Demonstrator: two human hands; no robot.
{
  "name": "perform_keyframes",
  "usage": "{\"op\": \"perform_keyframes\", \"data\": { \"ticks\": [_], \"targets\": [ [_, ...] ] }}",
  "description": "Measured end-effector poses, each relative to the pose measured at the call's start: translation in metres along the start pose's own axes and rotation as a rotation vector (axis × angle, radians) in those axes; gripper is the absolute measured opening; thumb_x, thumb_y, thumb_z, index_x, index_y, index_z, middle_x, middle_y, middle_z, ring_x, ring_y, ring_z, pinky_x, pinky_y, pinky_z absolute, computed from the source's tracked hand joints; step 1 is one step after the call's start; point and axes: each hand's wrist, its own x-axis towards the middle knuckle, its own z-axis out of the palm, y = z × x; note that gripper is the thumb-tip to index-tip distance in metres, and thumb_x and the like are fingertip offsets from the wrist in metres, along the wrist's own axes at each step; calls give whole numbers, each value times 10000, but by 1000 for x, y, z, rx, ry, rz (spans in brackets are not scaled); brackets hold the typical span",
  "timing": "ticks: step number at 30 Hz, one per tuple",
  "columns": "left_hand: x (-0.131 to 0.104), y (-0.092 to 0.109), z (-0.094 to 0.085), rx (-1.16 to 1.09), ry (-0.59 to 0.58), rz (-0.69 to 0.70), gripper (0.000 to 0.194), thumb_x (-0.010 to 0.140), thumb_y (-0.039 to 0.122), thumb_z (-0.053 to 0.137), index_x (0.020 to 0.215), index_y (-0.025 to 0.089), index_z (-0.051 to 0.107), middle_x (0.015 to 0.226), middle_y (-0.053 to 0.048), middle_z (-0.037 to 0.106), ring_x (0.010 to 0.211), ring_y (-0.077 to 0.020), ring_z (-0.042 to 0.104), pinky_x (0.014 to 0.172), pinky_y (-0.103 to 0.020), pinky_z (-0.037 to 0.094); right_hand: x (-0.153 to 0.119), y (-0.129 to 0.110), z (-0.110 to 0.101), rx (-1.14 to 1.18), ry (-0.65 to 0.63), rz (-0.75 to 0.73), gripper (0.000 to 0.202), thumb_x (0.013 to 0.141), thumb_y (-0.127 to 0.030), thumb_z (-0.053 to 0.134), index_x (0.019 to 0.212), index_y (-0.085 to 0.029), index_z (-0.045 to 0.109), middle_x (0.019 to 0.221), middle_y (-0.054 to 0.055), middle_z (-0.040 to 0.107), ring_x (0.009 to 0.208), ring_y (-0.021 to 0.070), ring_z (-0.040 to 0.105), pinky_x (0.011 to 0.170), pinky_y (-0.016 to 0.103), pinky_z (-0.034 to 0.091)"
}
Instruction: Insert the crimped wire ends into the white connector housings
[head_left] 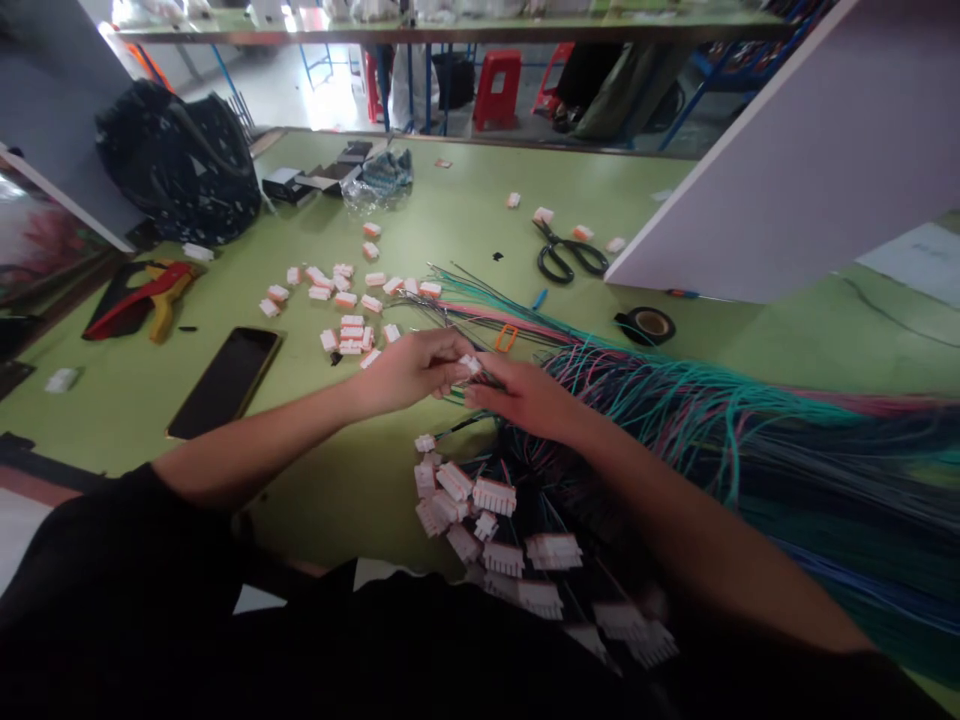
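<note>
A small white connector (470, 365) sits between my two hands above the green table. My left hand (420, 368) is closed, with its fingertips pinching the connector from the left. From the other side, the closed fingers of my right hand (529, 392) meet it; thin wires run by them, though their exact hold is partly hidden. Green, pink and black wires (675, 385) stretch away to the right beneath my right arm. Wired white connectors (495, 497) hang in a cluster near my body. Loose white-and-orange connectors (352, 335) lie left of the wires.
A phone (225, 382) and red-yellow crimping pliers (142, 300) lie at left, before a dark bag (180, 160). Black-handled scissors (566, 258) and a black tape roll (645, 325) lie toward the right, near a white panel (787, 160). An orange clip (507, 338) is beside the wires.
</note>
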Motion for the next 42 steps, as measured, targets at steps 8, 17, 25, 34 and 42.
{"op": "perform_keyframes", "data": {
  "ticks": [8,17,25,34,42],
  "targets": [
    [48,27,9,-1,81,34,86,743,65,570,727,150,574,508,39,503,457,-63,451,498,-209,362,-9,28,-27,197,-77,17,275,837,-343,438,705,-171,608,766,34,659,802,173,583,817,324,412],
    [42,-8,82,-192,344,-84,232,812,214,560,600,172,475,536,34,463,541,-96,443,589,-238,380,-5,29,-14,-1,112,158,268,858,-240,389,801,-160,638,904,97,683,828,200,602,782,333,438],
    [52,-3,79,-141,195,71,235,830,131,438,685,164,620,718,-25,648,753,-145,579,776,-252,429,-35,16,-76,-243,18,219,244,763,-360,564,914,-207,680,905,60,698,829,222,624,738,341,463],
    [63,5,86,-172,17,41,180,760,42,446,666,149,557,589,11,583,598,-98,519,641,-225,401,-21,15,-63,-100,397,296,219,828,-318,495,790,-168,650,755,37,670,688,142,572,617,260,400],
    [52,-8,106,-528,374,-134,162,747,61,532,796,180,434,517,74,551,497,-76,489,547,-206,353,-16,31,-51,167,536,527,241,819,-364,523,700,-162,580,461,-47,463,389,73,400,433,227,307]
  ]
}}
